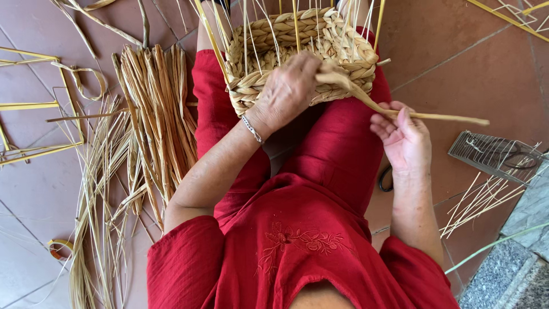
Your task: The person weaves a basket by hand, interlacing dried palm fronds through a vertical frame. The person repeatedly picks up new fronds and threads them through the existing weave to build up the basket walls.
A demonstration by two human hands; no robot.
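A half-woven straw basket (269,43) rests on my lap, on red trousers, with thin pale upright stakes rising from its braided wall. My left hand (289,88) presses on the basket's near wall and pinches the base of a twisted straw strand (440,117). That strand runs to the right, away from the basket. My right hand (403,134) closes its fingers around the strand's middle, a short way from the basket. A silver bracelet (251,129) sits on my left wrist.
A bundle of dried straw (157,120) lies on the tiled floor at left, with loose strands fanning toward the near edge. Yellow wire frames (34,106) lie far left. A small wire grid (494,154) and thin sticks (480,200) lie at right beside a stone step.
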